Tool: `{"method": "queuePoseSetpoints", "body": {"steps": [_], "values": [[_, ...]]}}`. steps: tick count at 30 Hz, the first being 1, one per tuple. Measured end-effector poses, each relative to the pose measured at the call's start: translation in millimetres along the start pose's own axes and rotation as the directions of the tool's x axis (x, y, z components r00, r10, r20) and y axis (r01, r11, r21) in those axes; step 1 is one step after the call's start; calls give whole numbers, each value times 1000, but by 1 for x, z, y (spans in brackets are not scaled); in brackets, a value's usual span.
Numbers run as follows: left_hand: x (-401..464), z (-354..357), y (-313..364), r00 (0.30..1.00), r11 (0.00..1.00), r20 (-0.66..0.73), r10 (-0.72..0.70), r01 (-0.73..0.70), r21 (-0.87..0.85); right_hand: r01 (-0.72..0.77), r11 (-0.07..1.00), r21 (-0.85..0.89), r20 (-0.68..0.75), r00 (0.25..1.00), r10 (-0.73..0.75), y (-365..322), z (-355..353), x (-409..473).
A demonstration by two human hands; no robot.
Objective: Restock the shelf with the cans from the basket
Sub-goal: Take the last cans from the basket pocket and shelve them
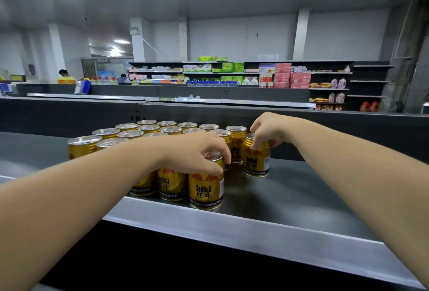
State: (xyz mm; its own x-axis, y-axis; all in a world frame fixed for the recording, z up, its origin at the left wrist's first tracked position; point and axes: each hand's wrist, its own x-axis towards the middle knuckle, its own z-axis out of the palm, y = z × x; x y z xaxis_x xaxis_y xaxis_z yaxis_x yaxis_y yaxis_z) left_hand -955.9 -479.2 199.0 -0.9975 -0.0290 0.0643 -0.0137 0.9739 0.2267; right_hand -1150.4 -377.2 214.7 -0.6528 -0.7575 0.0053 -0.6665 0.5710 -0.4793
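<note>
Cans (148, 132) half-hidden behind forearms

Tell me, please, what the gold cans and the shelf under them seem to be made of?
Gold cans: probably thin metal, glossy printed sides, with bare silvery tops that catch the light. Shelf: likely painted metal, dark and smooth, with a paler grey front strip showing faint reflections.

Two bare forearms — no sleeves, watch or rings visible — end in the left hand (197, 151) and right hand (270, 129).
</note>
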Motion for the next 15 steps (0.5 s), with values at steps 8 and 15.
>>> {"method": "queuePoseSetpoints", "body": {"steps": [8, 15], "values": [[-5, 4, -1, 1000, 993, -1, 7, -7, -120, -7, 999, -46, -114, 993, 2, 7, 4, 31], [-5, 3, 2, 1000, 986, 23, 4, 0, -166, 47, 997, -53, -170, 984, -56, 3, 13, 37]]}}
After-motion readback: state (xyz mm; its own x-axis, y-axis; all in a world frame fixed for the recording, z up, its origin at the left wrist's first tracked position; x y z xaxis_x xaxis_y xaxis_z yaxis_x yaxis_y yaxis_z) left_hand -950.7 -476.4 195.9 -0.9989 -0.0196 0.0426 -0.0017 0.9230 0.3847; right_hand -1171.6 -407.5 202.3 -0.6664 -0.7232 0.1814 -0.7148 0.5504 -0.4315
